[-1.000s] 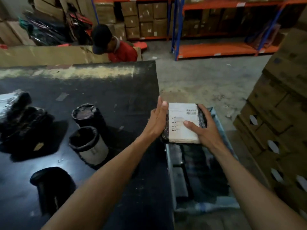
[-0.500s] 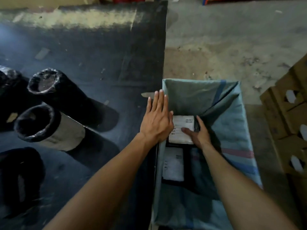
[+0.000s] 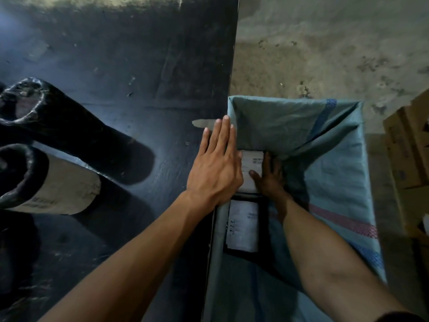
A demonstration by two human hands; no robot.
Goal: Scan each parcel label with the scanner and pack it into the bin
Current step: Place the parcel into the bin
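A bin lined with a blue-green woven sack (image 3: 336,173) stands against the right edge of the black table (image 3: 139,77). Deep inside it lies a parcel with a white label (image 3: 251,168). My right hand (image 3: 270,180) rests on that parcel's right side, thumb on the label. My left hand (image 3: 216,168) is flat with fingers together over the bin's left rim, holding nothing. A second labelled parcel (image 3: 243,225) lies in the bin, nearer to me. No scanner can be made out.
Two black-wrapped cylindrical parcels (image 3: 69,126) (image 3: 46,182) lie on the table's left side, one with a white label. Another dark bundle (image 3: 16,252) sits at the lower left. Cardboard boxes (image 3: 408,154) stand to the right of the bin on the concrete floor.
The parcel went from held above the bin by both hands to lying inside it. My left hand came off it onto the rim. The view tilted downward.
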